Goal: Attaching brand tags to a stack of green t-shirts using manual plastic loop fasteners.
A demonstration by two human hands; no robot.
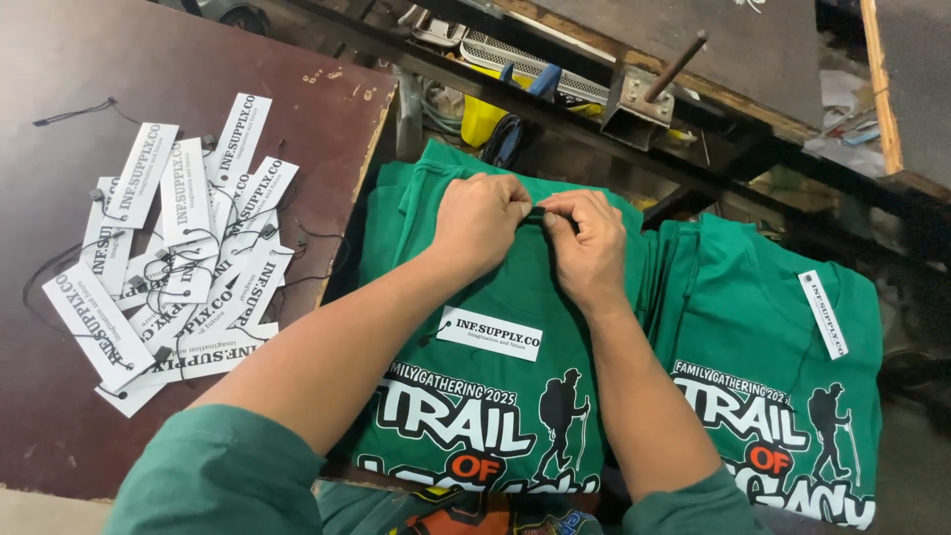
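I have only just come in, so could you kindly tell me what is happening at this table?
A person has both hands at the neck of a folded green printed T-shirt. The left hand and right hand pinch a thin dark string there, and its white paper hang tag lies on the shirt's chest. A second tagged green shirt lies to the right. A loose pile of white tags sits on the brown tabletop.

The single head-worn view looks steeply down and forward from close above the hands [535,233] at frame centre, with the dark worktop [59,79] filling the left.
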